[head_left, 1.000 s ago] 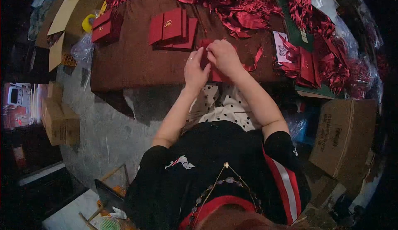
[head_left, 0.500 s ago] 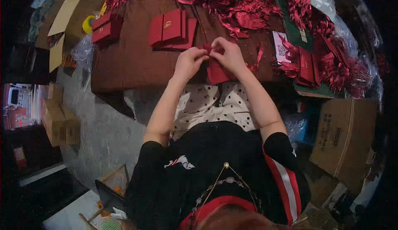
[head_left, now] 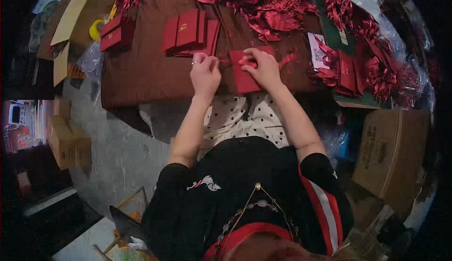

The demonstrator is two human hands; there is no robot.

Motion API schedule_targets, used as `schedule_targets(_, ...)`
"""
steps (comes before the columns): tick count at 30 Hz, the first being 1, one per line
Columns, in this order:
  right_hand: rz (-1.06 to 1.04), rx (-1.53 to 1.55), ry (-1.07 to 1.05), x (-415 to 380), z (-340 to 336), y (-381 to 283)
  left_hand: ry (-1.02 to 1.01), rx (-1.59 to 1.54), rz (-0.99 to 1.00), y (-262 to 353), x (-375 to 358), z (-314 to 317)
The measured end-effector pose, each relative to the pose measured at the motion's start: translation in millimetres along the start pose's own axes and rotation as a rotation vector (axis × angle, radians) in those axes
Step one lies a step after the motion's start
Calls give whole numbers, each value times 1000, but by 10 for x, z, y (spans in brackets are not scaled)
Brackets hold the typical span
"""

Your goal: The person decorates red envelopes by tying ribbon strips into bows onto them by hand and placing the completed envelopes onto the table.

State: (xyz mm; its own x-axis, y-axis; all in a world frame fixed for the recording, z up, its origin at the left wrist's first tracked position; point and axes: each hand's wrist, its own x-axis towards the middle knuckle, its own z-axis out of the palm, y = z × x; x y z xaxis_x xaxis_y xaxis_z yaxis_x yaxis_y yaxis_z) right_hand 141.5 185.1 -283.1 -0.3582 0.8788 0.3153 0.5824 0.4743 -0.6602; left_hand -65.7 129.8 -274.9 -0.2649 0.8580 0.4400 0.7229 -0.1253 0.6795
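Observation:
A red envelope-like piece (head_left: 243,78) lies on the brown-covered table by its front edge. My right hand (head_left: 263,68) rests over it, fingers closed on a bit of red ribbon (head_left: 248,63). To the left, my left hand (head_left: 205,74) is raised with its fingers pinched; a thin red strand seems to run from it toward the envelope, but it is blurred. Just beyond my left hand lies a stack of red envelopes (head_left: 187,31) with a gold mark on top.
Red ribbons (head_left: 263,4) are heaped at the back. More red envelopes stand at the left (head_left: 117,33) and right (head_left: 348,74), near a white card with a code (head_left: 319,51). Cardboard boxes (head_left: 391,152) flank the table, with yellow tape (head_left: 96,30) at the left.
My hands have moved apart, the left one leftward and slightly down. The red envelope piece now lies flatter and shows more of its surface under my right hand.

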Motion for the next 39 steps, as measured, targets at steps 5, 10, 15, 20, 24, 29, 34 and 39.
schedule_targets(5,37,17,-13,19,-62,-114,295,78,-126,-320,-53,-378)
schedule_targets(10,-1,-105,-21,-53,-15,-84,73,323,-24,56,-258,-297)
schedule_targets(15,-189,-32,162,-149,-384,65,-273,256,70,383,-551,173)
schedule_targets(20,-5,-337,78,-504,-960,388,-298,299,47,364,-497,172)
schedule_targets(24,92,-294,46,-602,-898,503,-338,288,-9,284,-380,152)
schedule_targets(29,208,387,332,-496,-743,509,-284,243,3,179,-322,158)
schedule_targets(34,187,1190,484,-146,-590,68,-270,259,-55,295,-363,147)
schedule_targets(39,106,879,340,-43,-406,-155,-210,164,-121,325,-374,103)
